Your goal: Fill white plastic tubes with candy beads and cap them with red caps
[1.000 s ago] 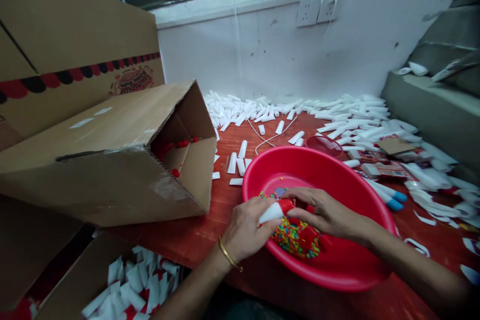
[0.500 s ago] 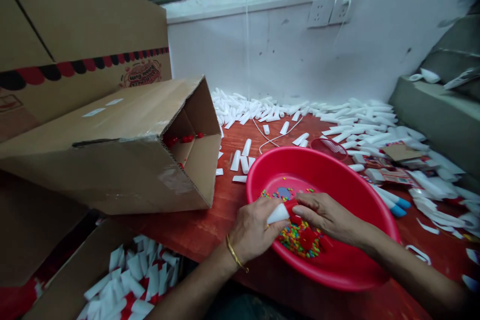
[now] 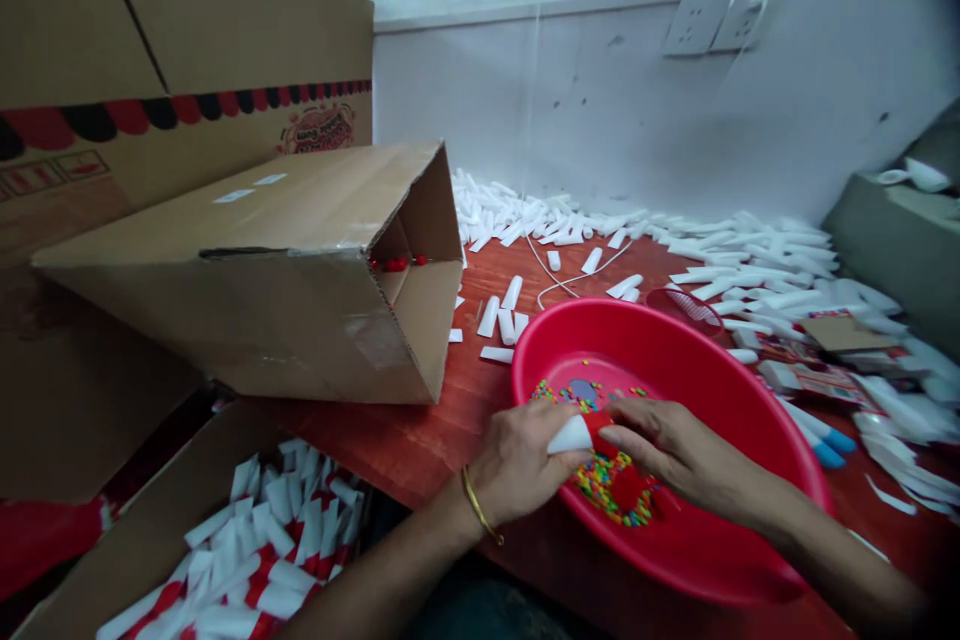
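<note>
My left hand point(image 3: 525, 455), with a gold bangle at the wrist, is closed round a white tapered tube point(image 3: 571, 434). At the tube's right end is a red cap point(image 3: 598, 428), gripped by the fingers of my right hand point(image 3: 679, 445). Both hands are over the near left part of a red plastic basin point(image 3: 750, 410). Small multicoloured candies point(image 3: 600, 495) lie in the basin below them, beside a few red pieces point(image 3: 630, 492) partly lost against the red plastic. My fingers hide part of the cap.
On the left, a cardboard box point(image 3: 300, 320) lies on its side, its mouth towards the basin, red pieces inside. Below it, an open carton point(image 3: 172, 500) holds many red-and-white tubes point(image 3: 281, 545). White tubes point(image 3: 765, 265) heap along the wall. A red mesh basket point(image 3: 686, 310) stands behind the basin.
The whole view has shifted, so things appear further right. My hands keep the same hold on the tube and its red cap, with little visible finger movement.
</note>
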A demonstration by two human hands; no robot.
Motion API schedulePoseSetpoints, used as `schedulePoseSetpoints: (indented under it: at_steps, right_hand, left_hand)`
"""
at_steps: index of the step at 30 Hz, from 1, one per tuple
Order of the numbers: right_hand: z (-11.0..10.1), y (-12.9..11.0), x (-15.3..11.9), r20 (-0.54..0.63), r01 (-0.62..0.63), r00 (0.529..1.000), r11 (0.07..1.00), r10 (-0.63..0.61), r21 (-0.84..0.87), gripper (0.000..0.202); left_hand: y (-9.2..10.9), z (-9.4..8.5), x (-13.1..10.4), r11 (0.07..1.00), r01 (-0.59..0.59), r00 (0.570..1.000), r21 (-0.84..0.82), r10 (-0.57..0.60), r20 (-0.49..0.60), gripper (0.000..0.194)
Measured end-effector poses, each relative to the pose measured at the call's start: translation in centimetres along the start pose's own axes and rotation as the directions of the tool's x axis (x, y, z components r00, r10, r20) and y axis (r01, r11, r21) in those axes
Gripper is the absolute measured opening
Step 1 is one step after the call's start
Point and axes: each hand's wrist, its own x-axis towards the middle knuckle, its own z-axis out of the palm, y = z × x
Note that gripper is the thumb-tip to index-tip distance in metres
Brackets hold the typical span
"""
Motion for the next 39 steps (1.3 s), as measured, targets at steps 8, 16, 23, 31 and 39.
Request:
schedulePoseSetpoints:
  at_steps: [8,16,23,31,39]
  right_hand:
    - [3.5,-1.0,0.9,0.140,-0.334,0.942,0.874,0.303,0.352,0.052]
    - [-0.5,4.6,2.4,0.075,-0.154,0.977,0.899,0.202,-0.411,0.031]
    - [1.9,7.5,2.6,0.307,-0.036,0.898,0.747,0.315,-0.664,0.020]
    - [0.9,6.2,2.7,0.398,0.018,0.868,0.782,0.298,-0.623,0.051]
    - [1.8,6.4,2.9,0.312,-0.032,0.907,0.785,0.283,-0.619,0.034]
  left_hand:
    - [-0.4,1.3,-2.1,0.970,-0.090,0.988,0.227,0.115,-0.101,0.035]
    - [-5.9,-3.6,-12.7,0.949,0.209,0.967,0.234,-0.165,-0.194,0.033]
    - [-15.5,-5.6,-32.4,0.539,0.759,0.629,0.365,-0.751,-0.201,0.026]
    - [-10.9,-1.8,-25.4,0.812,0.493,0.869,0.313,-0.448,-0.208,0.027]
    - [-8.9,1.6,-4.3,0.904,0.282,0.960,0.321,-0.263,-0.102,0.030]
